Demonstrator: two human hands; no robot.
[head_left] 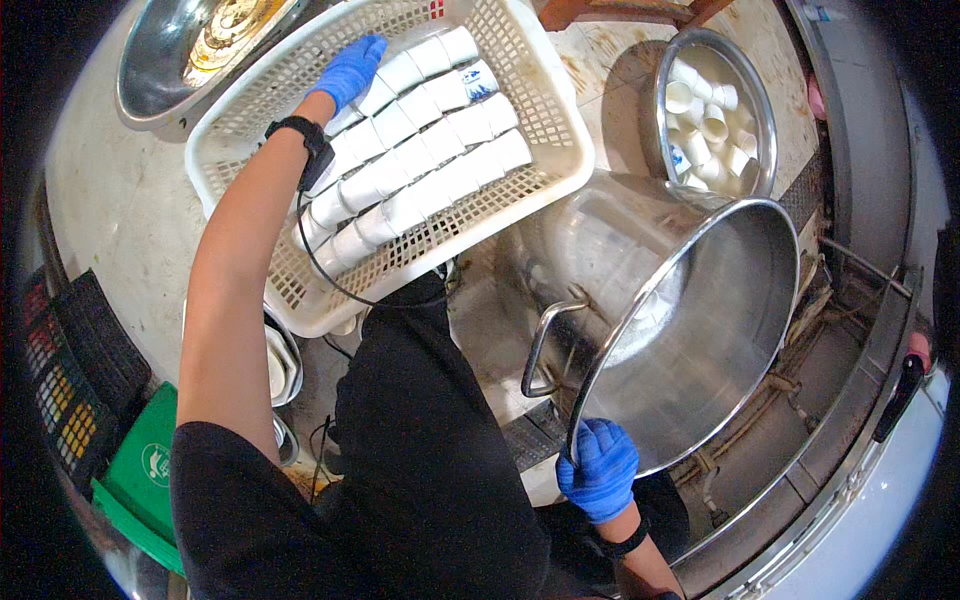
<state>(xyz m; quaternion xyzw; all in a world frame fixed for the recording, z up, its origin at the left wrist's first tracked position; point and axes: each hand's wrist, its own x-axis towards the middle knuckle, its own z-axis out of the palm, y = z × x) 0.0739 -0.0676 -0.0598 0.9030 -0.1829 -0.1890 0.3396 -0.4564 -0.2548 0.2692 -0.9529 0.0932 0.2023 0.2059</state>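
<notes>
A steel pot (735, 330) has its near rim clenched in the right hand (598, 470), its body beyond the grip. The left hand (350, 72) (outstretched; whether it holds anything, I cannot tell) reaches over white cups (430, 142) rowed inside a pale basket (545, 85). A metal basin (768, 130) holds jumbled cups (714, 130).

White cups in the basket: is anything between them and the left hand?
Nothing visible. The left hand is beside the far row of white cups, inside the basket; contact is unclear. A black cable crosses the basket's near side, away from the fingers.
</notes>
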